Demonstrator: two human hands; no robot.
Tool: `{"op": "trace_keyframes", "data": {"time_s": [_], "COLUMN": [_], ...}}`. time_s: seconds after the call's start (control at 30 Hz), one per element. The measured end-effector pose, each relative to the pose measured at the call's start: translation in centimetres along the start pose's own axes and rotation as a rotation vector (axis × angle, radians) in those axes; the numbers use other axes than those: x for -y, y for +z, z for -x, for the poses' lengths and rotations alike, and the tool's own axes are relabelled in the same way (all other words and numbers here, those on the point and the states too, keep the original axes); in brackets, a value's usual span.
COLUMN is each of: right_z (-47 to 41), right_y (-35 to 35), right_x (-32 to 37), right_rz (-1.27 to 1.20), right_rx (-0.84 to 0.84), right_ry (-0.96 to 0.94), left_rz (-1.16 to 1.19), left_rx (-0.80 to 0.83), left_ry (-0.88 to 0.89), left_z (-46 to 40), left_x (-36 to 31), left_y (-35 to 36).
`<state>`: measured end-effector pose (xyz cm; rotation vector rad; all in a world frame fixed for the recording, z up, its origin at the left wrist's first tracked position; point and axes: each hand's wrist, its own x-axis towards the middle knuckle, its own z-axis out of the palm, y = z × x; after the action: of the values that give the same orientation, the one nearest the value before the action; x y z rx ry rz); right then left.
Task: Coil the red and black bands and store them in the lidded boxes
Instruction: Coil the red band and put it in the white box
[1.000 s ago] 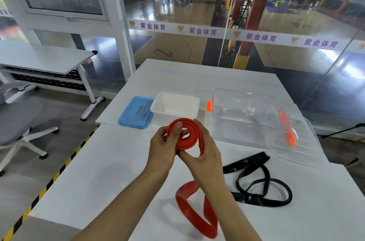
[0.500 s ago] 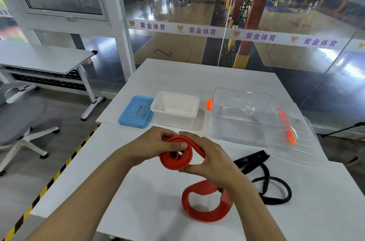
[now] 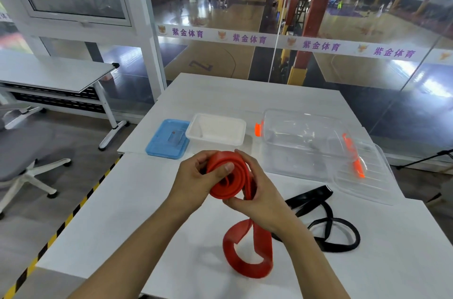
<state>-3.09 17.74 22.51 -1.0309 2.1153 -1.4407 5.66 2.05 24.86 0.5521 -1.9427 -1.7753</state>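
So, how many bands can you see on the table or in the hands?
2. The red band is held above the table in both hands, partly coiled, its loose end resting on the table. The black band lies uncoiled on the table to the right.

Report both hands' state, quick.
Left hand: closed on the red band coil.
Right hand: closed on the same coil, its loose end trailing to the table.
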Motion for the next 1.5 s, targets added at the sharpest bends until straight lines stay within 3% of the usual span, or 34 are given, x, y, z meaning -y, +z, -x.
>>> {"op": "trace_keyframes", "data": {"time_s": [0.23, 0.47, 0.73, 0.97, 1.03, 1.2, 1.5], "right_z": [0.5, 0.8, 0.9, 0.9, 0.8, 1.0, 1.0], "right_y": [2.1, 2.3, -1.0, -2.5, -2.3, -2.1, -2.1], "right_x": [0.4, 0.5, 0.2, 1.4, 1.4, 1.4, 1.4], "right_rz": [-0.102, -0.221, -0.095, 0.070, 0.067, -0.016, 0.029], "right_rx": [-0.071, -0.155, 0.024, 0.144, 0.138, 0.083, 0.068], "right_ry": [0.012, -0.031, 0.005, -0.010, -0.004, 0.020, 0.013], "left_rz": [0.122, 0.166, 0.102, -0.243, -0.291, -0.151, 0.044], "left_rx": [-0.249, -0.183, 0.139, 0.546, 0.501, 0.339, 0.218], "left_ry": [-0.070, -0.121, -0.261, -0.208, -0.177, -0.132, -0.200], "left_z": [0.6, 1.2, 0.6, -0.5, -0.4, 0.3, 0.5], "left_x": [0.3, 0.2, 0.6, -1.5, -1.4, -0.7, 0.2], "left_y": [2.0, 2.2, -0.6, -3.5, -3.2, -2.1, -1.3]}}
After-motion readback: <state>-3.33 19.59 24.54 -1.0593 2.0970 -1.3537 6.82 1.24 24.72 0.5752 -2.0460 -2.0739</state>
